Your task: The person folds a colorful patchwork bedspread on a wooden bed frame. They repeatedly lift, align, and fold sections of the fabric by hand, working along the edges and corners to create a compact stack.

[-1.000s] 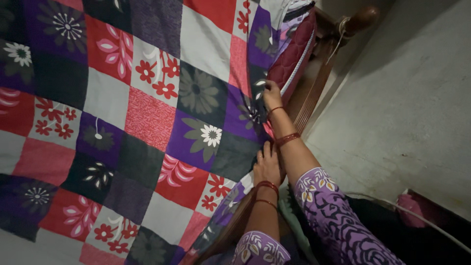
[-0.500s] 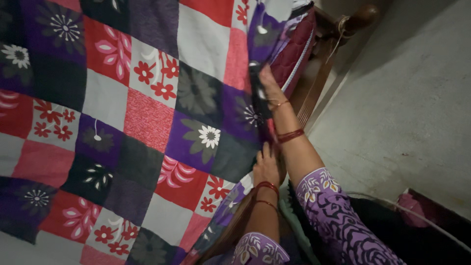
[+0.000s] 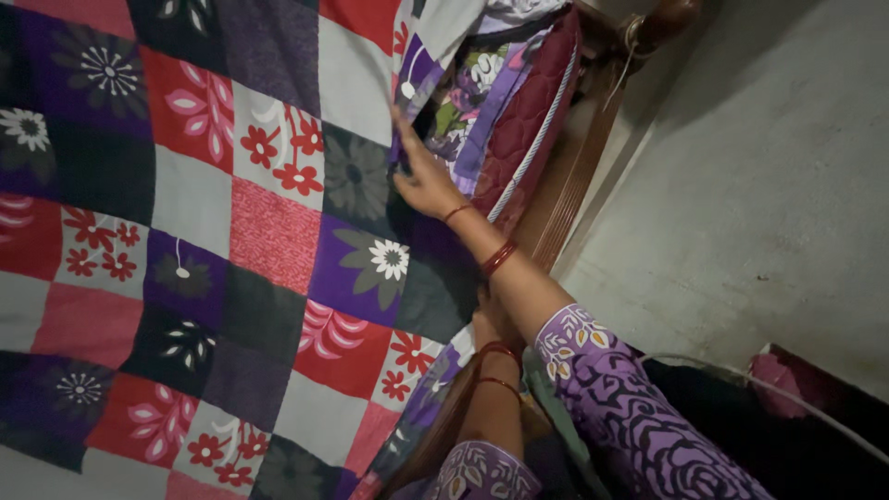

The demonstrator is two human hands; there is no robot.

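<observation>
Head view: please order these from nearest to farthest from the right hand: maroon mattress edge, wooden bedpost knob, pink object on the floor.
1. Maroon mattress edge, just right of the right hand.
2. Wooden bedpost knob, upper right.
3. Pink object, lower right on the floor.

- patchwork bedsheet (image 3: 231, 231): thin printed cloth, matt, lightly creased
- mattress (image 3: 528, 111): maroon quilted fabric, stitched, pale corded piping along the edge
- bed frame (image 3: 565, 185): dark wood, grooved, slight sheen; rounded post glossy
- floor (image 3: 741, 213): bare grey cement, matt, rough, stained
- bangles (image 3: 497, 259): red, glossy, hard
- sleeve (image 3: 630, 407): purple printed cloth, soft, matt
</observation>
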